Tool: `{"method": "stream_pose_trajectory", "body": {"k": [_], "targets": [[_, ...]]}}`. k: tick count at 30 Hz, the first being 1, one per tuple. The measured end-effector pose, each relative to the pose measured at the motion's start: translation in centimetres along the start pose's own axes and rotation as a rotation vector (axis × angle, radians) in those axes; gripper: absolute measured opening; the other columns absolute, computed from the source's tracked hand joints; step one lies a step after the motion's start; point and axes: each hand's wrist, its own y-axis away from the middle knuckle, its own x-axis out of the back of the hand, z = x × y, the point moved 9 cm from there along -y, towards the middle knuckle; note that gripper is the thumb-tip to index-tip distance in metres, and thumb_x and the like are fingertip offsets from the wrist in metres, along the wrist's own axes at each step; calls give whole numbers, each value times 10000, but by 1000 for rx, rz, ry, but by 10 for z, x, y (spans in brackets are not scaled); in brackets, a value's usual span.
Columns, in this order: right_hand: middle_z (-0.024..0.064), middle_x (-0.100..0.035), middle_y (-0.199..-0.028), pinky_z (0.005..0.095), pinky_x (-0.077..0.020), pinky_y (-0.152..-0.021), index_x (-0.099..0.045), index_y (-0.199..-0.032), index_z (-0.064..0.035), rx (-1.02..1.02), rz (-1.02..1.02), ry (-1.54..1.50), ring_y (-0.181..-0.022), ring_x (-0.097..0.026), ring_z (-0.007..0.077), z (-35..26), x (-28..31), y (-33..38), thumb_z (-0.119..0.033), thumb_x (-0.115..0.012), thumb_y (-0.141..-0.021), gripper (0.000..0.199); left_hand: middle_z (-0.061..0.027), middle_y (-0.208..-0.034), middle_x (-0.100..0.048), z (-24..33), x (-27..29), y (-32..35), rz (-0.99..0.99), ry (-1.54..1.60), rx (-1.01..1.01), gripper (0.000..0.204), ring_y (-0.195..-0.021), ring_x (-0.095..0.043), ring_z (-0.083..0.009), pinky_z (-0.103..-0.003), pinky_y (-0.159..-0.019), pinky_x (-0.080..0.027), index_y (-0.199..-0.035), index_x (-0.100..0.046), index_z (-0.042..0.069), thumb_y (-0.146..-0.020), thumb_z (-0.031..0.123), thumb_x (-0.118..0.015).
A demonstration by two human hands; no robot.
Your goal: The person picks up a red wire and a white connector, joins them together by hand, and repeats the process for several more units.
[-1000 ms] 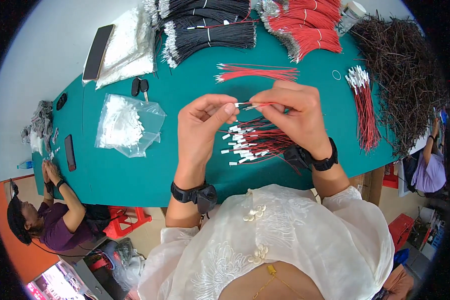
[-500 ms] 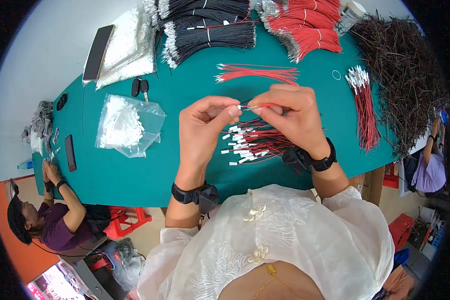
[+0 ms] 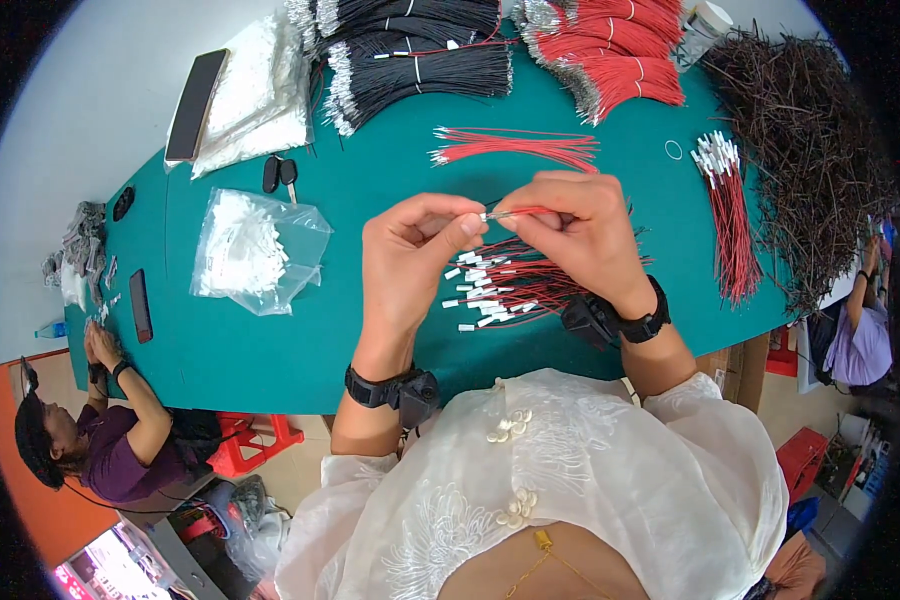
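Over the middle of the green table, my left hand (image 3: 410, 245) pinches a small white connector housing (image 3: 486, 216) between thumb and forefinger, most of it hidden by the fingertips. Facing it, my right hand (image 3: 590, 235) is closed on a red wire (image 3: 530, 210), whose metal end meets the housing. Whether the end is inside the housing is too small to tell. Below both hands lies a pile of red and black wires with white connectors (image 3: 490, 295). Loose red wires (image 3: 520, 148) lie just beyond my hands.
Bundles of black wires (image 3: 430, 75) and red wires (image 3: 620, 80) lie at the back. Left are a clear bag of white connectors (image 3: 240, 250), keys (image 3: 288, 175) and phones. Finished-looking wires (image 3: 727, 220) and a dark tangled heap (image 3: 800, 150) lie right. A co-worker (image 3: 120, 430) sits at the left.
Both hands keep their pinch. My left hand has shifted slightly right, and the housing and wire end have moved slightly with it.
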Motion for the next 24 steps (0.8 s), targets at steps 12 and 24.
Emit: {"method": "stream_pose_trajectory", "body": {"k": [12, 24], "targets": [[-21, -549, -692, 229, -326, -526, -691, -944, 12, -218, 260, 412, -618, -420, 44, 31, 116, 13, -121, -623, -942, 150, -76, -831, -710, -64, 41, -1, 52, -192, 72, 114, -732, -662, -128, -264, -652, -523, -964, -686, -10, -882, 69, -687], [-35, -466, -690, 217, -300, -537, -641, -1042, -8, -228, 161, 270, -617, -368, 45, 48, 89, 16, -128, -531, -991, 171, -115, -845, -699, -25, 7, -5, -72, -943, -227, 105, -645, -645, -238, -321, -576, -498, -898, -715, 44, -808, 97, -720]]}}
